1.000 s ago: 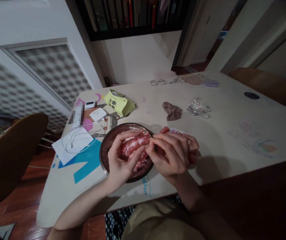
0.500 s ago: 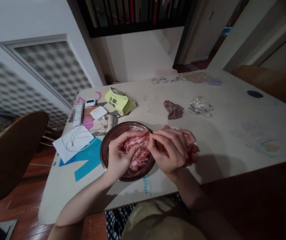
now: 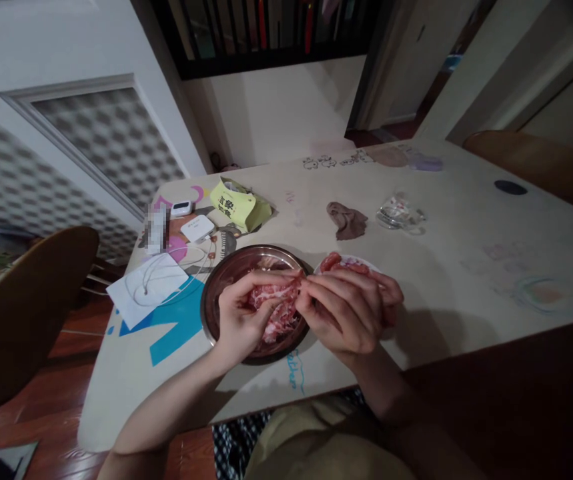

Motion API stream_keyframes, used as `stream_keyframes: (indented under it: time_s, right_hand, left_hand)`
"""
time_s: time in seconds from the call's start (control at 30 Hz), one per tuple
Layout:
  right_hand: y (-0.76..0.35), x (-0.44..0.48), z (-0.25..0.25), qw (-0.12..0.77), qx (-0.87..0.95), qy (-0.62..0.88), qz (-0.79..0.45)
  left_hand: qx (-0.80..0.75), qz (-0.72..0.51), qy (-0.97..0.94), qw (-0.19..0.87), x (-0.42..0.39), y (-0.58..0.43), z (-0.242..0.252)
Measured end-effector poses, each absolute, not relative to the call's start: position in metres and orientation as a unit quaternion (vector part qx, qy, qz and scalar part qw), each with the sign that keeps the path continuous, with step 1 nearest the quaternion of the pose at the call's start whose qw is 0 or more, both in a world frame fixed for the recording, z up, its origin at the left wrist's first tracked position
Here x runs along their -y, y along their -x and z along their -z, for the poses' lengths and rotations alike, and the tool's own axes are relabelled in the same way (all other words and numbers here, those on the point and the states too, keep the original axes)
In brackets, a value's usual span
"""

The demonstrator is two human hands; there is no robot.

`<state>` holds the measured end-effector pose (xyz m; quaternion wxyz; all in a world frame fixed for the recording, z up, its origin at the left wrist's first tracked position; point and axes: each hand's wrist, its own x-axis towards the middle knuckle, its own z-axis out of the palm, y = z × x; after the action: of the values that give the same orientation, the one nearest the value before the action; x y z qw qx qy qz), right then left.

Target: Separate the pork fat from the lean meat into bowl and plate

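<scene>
My left hand (image 3: 241, 313) is over a round metal bowl (image 3: 209, 287), closed with thumb and fingers around a piece of raw, marbled red meat (image 3: 275, 292). More raw meat (image 3: 280, 328) lies in the bowl beneath. At the bowl's right edge, my right hand (image 3: 343, 310) pinches the right end of the same piece, its fingertips against those of my left hand. Exactly what sits between the right fingertips is too small to make out clearly. Partly hidden behind my right hand is a white plate with raw meat pieces (image 3: 333, 260).
Behind the bowl stands a yellow-green packet (image 3: 241, 205). To the left are white devices (image 3: 197, 229), a cable and a white sheet (image 3: 141, 293). A brown cloth (image 3: 347, 221) and a clear plastic bundle (image 3: 399, 213) lie farther back. A wooden chair (image 3: 31, 313) stands at left.
My right hand has shifted slightly right and down, its fingers more extended, showing more of the plate. My left hand has stayed nearly in place with the meat.
</scene>
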<state>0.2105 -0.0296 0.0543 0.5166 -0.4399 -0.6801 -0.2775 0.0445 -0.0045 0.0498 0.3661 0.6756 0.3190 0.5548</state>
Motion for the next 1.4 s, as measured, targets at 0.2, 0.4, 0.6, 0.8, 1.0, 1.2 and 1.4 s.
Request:
stream_keyframes:
  time_s: [0.2,0.4,0.6,0.8,1.0,1.2,1.4]
  right_hand:
    - [-0.210,0.030,-0.054,0.529,0.662,0.452,0.279]
    - [-0.210,0.031,-0.052,0.524,0.685,0.434,0.260]
    - [-0.214,0.034,-0.051,0.508,0.701,0.423,0.268]
    - [-0.212,0.034,-0.051,0.546,0.686,0.420,0.235]
    - [-0.211,0.023,-0.051,0.605,0.641,0.430,0.197]
    - [-0.212,0.024,-0.051,0.601,0.640,0.445,0.180]
    - [-0.202,0.026,-0.054,0.624,0.634,0.450,0.073]
  left_hand:
    - [-0.300,-0.566,-0.677,0.364,0.005,-0.046,-0.049]
    - [-0.256,-0.592,-0.675,0.359,0.001,-0.045,-0.047]
    - [-0.219,-0.589,-0.685,0.369,-0.002,-0.043,-0.048]
    - [-0.196,-0.586,-0.690,0.377,-0.006,-0.044,-0.043]
    - [-0.192,-0.587,-0.690,0.378,-0.006,-0.045,-0.041]
    - [-0.241,-0.588,-0.668,0.387,-0.004,-0.044,-0.045]
    - [-0.247,-0.626,-0.676,0.301,-0.005,-0.048,-0.040]
